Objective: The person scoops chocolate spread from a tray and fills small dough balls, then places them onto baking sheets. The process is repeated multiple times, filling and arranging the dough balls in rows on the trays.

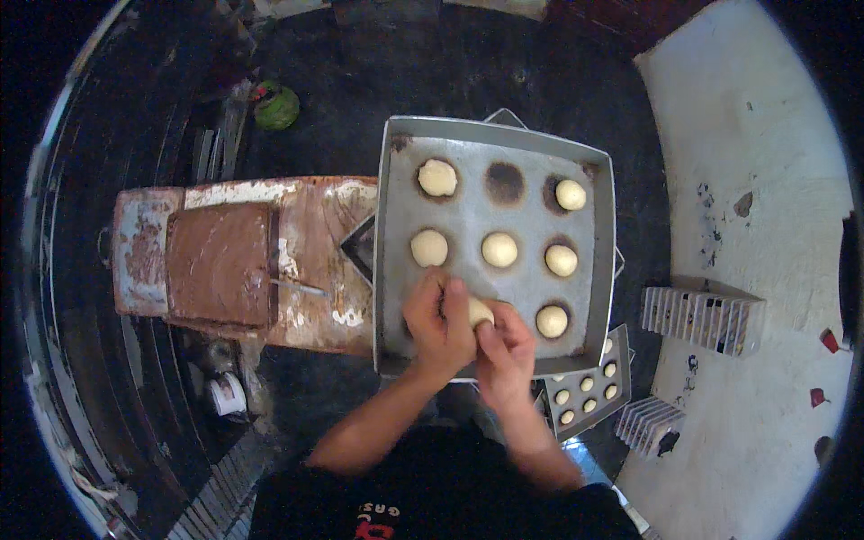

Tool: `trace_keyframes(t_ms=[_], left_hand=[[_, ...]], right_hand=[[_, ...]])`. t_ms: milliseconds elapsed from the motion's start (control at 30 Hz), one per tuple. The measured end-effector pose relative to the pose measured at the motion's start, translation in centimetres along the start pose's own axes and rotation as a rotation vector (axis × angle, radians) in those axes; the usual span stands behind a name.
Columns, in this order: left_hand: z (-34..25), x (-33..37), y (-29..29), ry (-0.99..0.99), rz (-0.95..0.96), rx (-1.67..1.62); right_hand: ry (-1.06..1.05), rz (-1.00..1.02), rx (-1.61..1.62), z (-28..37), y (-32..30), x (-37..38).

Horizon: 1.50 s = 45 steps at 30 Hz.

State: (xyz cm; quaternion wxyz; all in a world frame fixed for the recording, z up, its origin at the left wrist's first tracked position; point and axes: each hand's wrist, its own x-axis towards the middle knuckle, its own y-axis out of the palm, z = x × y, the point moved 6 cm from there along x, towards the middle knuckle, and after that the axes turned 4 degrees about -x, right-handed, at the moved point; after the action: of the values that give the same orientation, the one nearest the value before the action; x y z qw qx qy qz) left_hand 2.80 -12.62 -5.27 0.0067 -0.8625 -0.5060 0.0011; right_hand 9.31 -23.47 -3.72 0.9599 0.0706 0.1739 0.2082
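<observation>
A piece of pale dough point(480, 313) is pinched between my two hands above the near part of a metal baking tray point(531, 351). My left hand point(441, 328) closes on its left side, with the thumb on top. On its right side, the fingers of my right hand point(507, 349) are closed too. Several round dough balls lie apart on the tray, among them one point(429, 247) just beyond my left hand, one point(499, 249) in the middle and one point(552, 321) right of my right hand. A dark round stain point(505, 183) marks the far middle of the tray.
Left of the tray stands a worn table point(328, 261) with a square pan of brown paste point(220, 261) and a spatula point(301, 287). Another tray of dough balls point(576, 400) sits lower at the near right. A green gas cylinder point(275, 106) and a white bucket point(227, 394) stand on the floor.
</observation>
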Motion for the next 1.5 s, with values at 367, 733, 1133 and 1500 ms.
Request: trace_keyframes(t_ms=[367,733,1133,1500], left_hand=[[-0.6,-14.1,-12.4,-0.247,0.267,-0.193],[1.6,-11.0,-33.3,0.017,-0.28,0.057],[9.9,-8.7,-53.3,-0.407,-0.251,0.005],[7.6,-4.3,-54.2,-0.302,-0.212,-0.04]], right_hand=[[-0.796,0.464,-0.991,3.3,4.4,-15.1],[-0.491,0.337,-0.933,-18.5,20.8,-8.8],[-0.721,0.88,-1.311,-19.4,31.6,-8.1],[-0.708,1.233,-1.514,-20.3,38.1,-7.9]])
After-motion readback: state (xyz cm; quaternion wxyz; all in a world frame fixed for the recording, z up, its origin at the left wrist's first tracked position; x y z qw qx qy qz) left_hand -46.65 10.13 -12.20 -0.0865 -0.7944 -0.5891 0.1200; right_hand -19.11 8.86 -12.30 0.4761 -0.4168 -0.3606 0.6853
